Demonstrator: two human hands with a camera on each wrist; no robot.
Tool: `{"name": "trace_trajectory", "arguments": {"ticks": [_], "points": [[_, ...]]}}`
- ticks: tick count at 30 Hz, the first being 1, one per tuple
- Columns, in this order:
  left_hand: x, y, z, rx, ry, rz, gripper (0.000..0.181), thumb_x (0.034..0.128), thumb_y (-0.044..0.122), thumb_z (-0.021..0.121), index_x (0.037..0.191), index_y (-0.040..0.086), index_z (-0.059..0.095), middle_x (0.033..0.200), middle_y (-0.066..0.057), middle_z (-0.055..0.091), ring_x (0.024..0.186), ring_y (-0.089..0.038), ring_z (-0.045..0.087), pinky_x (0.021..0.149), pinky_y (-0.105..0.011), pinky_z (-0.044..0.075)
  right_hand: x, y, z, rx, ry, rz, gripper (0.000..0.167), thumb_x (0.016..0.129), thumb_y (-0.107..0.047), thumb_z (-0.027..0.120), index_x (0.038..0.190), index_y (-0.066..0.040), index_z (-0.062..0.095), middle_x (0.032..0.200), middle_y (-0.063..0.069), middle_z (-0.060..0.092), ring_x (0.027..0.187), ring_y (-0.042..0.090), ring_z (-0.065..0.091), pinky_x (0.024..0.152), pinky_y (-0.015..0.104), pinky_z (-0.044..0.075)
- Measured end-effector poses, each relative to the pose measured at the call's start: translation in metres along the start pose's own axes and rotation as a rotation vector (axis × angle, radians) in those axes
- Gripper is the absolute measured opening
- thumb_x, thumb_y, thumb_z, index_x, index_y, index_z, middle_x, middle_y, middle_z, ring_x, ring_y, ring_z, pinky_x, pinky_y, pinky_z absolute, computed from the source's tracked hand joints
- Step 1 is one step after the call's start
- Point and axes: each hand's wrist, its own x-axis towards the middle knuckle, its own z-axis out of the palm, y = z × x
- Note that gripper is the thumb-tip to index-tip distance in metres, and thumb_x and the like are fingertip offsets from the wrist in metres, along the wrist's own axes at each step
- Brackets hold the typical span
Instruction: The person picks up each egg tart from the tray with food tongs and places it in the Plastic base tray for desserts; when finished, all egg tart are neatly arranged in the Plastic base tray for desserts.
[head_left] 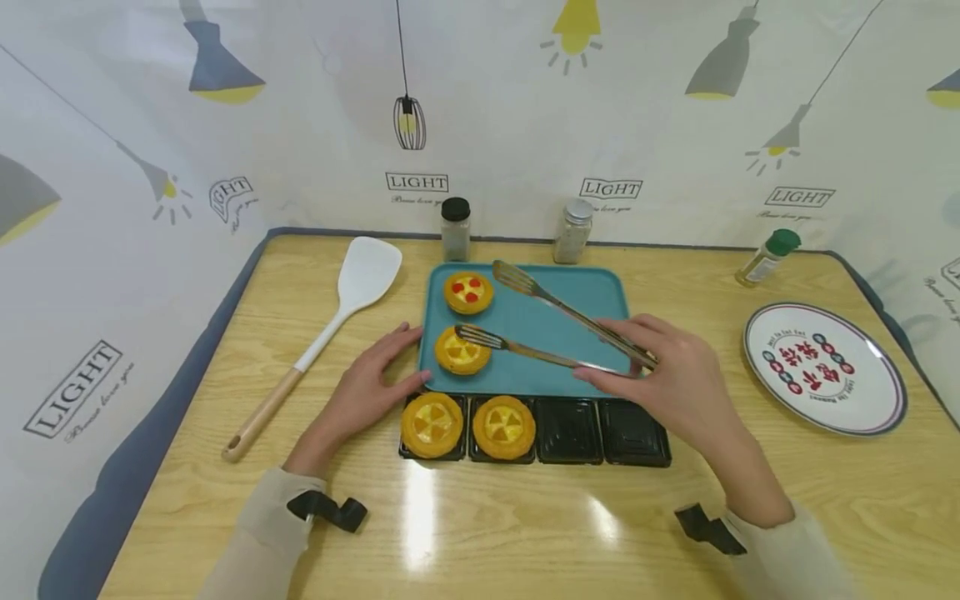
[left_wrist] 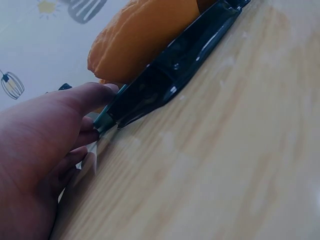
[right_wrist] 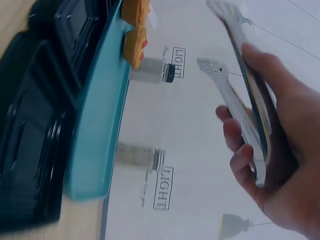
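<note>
At left, a white spatula [head_left: 321, 341] lies slanted, apart from the work. The left hand [head_left: 367, 387], fingers loosely spread, touches the teal tray [head_left: 581, 287] at its left edge, probably to steady it. Two tarts [head_left: 468, 293] sit on its left side; below, two more sit separately in a black compartment tray [head_left: 570, 431]. Right of centre, the right hand [head_left: 678, 371] grips metal tongs [head_left: 570, 311] toward their rear, leaving the slotted tips spread above the tray. Far right lies a printed plate [head_left: 873, 392].

The tray [head_left: 577, 287] lies between spatula [head_left: 320, 342] and plate [head_left: 825, 368].
</note>
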Motion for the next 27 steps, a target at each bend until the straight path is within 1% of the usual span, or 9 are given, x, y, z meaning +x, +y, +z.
{"name": "trace_trajectory", "arguments": {"ticks": [3, 5, 7, 11, 15, 19, 27], "points": [[0.000, 0.000, 0.002, -0.011, -0.002, 0.006, 0.066, 0.0914, 0.047, 0.067, 0.149, 0.024, 0.044, 0.156, -0.005, 0.033, 0.143, -0.022, 0.028, 0.114, -0.052, 0.024, 0.012, -0.001, 0.013, -0.044, 0.036, 0.041, 0.055, 0.071, -0.046, 0.086, 0.114, -0.014, 0.074, 0.076, -0.007, 0.058, 0.055, 0.006, 0.048, 0.047, 0.026, 0.037], [-0.001, 0.001, 0.003, -0.015, -0.003, 0.009, 0.066, 0.0915, 0.047, 0.067, 0.149, 0.023, 0.044, 0.156, -0.005, 0.033, 0.143, -0.023, 0.028, 0.114, -0.052, 0.024, 0.019, -0.001, 0.021, -0.070, 0.036, 0.072, 0.056, 0.072, -0.049, 0.084, 0.113, -0.012, 0.074, 0.076, -0.003, 0.059, 0.055, 0.009, 0.049, 0.047, 0.029, 0.038], [-0.001, 0.001, 0.003, -0.011, -0.001, 0.008, 0.066, 0.0913, 0.048, 0.066, 0.149, 0.023, 0.044, 0.156, -0.005, 0.033, 0.143, -0.023, 0.028, 0.114, -0.052, 0.024, 0.025, 0.000, 0.028, -0.102, 0.017, 0.101, 0.058, 0.073, -0.053, 0.082, 0.113, -0.011, 0.074, 0.078, 0.000, 0.062, 0.056, 0.012, 0.050, 0.047, 0.030, 0.039], [-0.001, 0.002, 0.001, -0.001, 0.001, 0.002, 0.067, 0.0911, 0.048, 0.066, 0.149, 0.023, 0.044, 0.156, -0.005, 0.033, 0.143, -0.023, 0.028, 0.114, -0.053, 0.024, 0.035, 0.002, 0.041, -0.142, -0.049, 0.168, 0.062, 0.074, -0.056, 0.080, 0.115, -0.010, 0.073, 0.087, 0.006, 0.067, 0.056, 0.017, 0.051, 0.045, 0.032, 0.041], [-0.001, 0.002, -0.001, 0.008, 0.000, -0.006, 0.067, 0.0910, 0.049, 0.066, 0.149, 0.023, 0.044, 0.156, -0.005, 0.033, 0.143, -0.022, 0.028, 0.114, -0.053, 0.024, 0.040, 0.004, 0.052, -0.137, -0.111, 0.225, 0.063, 0.075, -0.057, 0.079, 0.118, -0.010, 0.072, 0.092, 0.009, 0.068, 0.055, 0.019, 0.051, 0.043, 0.033, 0.041], [-0.001, 0.002, -0.002, 0.008, 0.002, -0.004, 0.066, 0.0910, 0.048, 0.067, 0.148, 0.023, 0.045, 0.156, -0.005, 0.034, 0.143, -0.023, 0.028, 0.114, -0.053, 0.024, 0.040, 0.004, 0.060, -0.137, -0.150, 0.246, 0.064, 0.076, -0.058, 0.077, 0.118, -0.010, 0.072, 0.092, 0.009, 0.067, 0.058, 0.021, 0.054, 0.045, 0.035, 0.044], [-0.001, 0.001, -0.001, 0.006, 0.009, 0.005, 0.065, 0.0913, 0.048, 0.066, 0.148, 0.024, 0.045, 0.155, -0.005, 0.034, 0.143, -0.022, 0.028, 0.114, -0.053, 0.024, 0.040, 0.005, 0.067, -0.151, -0.186, 0.266, 0.066, 0.077, -0.060, 0.075, 0.119, -0.009, 0.071, 0.096, 0.010, 0.068, 0.068, 0.024, 0.060, 0.052, 0.039, 0.050]]}}
